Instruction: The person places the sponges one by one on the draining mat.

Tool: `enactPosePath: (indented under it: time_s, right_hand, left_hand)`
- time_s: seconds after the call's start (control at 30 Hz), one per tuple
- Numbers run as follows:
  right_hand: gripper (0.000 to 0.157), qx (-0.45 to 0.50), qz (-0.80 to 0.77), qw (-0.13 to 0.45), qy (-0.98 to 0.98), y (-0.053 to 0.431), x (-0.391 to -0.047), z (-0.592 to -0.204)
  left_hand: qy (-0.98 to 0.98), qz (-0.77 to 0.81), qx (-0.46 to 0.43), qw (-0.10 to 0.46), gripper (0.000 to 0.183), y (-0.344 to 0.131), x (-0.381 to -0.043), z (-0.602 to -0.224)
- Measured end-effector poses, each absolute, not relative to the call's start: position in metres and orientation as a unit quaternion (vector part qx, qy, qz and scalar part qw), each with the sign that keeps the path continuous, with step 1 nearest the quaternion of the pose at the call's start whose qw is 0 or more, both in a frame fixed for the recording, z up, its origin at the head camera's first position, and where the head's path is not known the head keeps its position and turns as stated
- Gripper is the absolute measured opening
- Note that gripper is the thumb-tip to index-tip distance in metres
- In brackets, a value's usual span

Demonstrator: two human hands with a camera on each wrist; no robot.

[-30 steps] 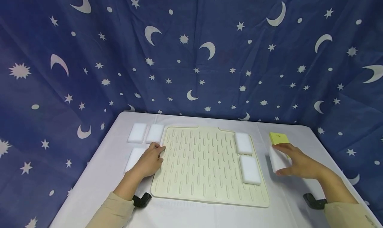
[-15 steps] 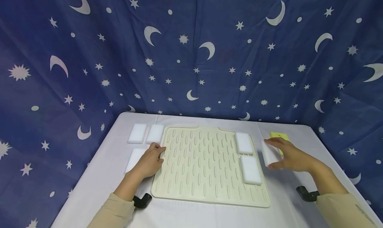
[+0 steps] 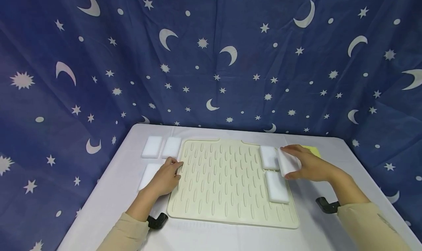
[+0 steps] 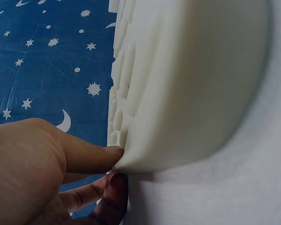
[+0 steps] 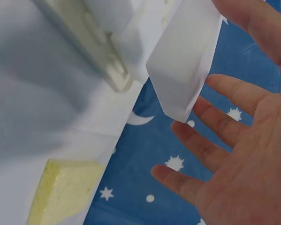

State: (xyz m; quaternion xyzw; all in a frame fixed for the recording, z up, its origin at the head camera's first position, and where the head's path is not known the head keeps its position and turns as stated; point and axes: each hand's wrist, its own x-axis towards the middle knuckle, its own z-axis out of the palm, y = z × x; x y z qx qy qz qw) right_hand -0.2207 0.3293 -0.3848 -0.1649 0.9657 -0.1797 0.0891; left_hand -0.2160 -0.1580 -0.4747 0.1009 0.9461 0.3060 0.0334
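In the head view a cream drying mat [image 3: 224,185] with raised ridges lies mid-table. My left hand [image 3: 165,180] pinches its left edge; the left wrist view shows the thumb [image 4: 95,157] on the mat's rim and curled fingers beneath. My right hand [image 3: 311,165] holds a white sponge block [image 3: 287,162] above the mat's right edge, gripped by thumb and fingertips. In the right wrist view this sponge [image 5: 182,56] hangs tilted. Two more white sponges, a far one [image 3: 269,157] and a near one [image 3: 277,187], lie along the mat's right side.
Left of the mat lie three white sponges: one at the far left [image 3: 151,147], one beside it [image 3: 171,147], and one partly behind my left hand [image 3: 149,174]. A yellow sponge [image 5: 65,187] lies to the right. A blue star-and-moon cloth [image 3: 197,60] stands behind the table.
My right hand has carried the white sponge leftward, from beside the yellow sponge to the mat's right edge. My left hand has stayed at the mat's left edge.
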Motion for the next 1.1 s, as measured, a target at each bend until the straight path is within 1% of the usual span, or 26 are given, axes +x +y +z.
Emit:
enactPosePath:
  time_s: [0.37,1.1]
  right_hand:
    - [0.101,-0.167,-0.169,0.094,0.967,0.314,-0.232,-0.387]
    - [0.102,-0.195,-0.164,0.095,0.962,0.281,-0.251,-0.384]
  left_hand:
    - [0.946,0.305,0.102,0.032,0.049,-0.157,-0.217,-0.475]
    - [0.948,0.299,0.103,0.031,0.049,-0.158,-0.216,-0.475]
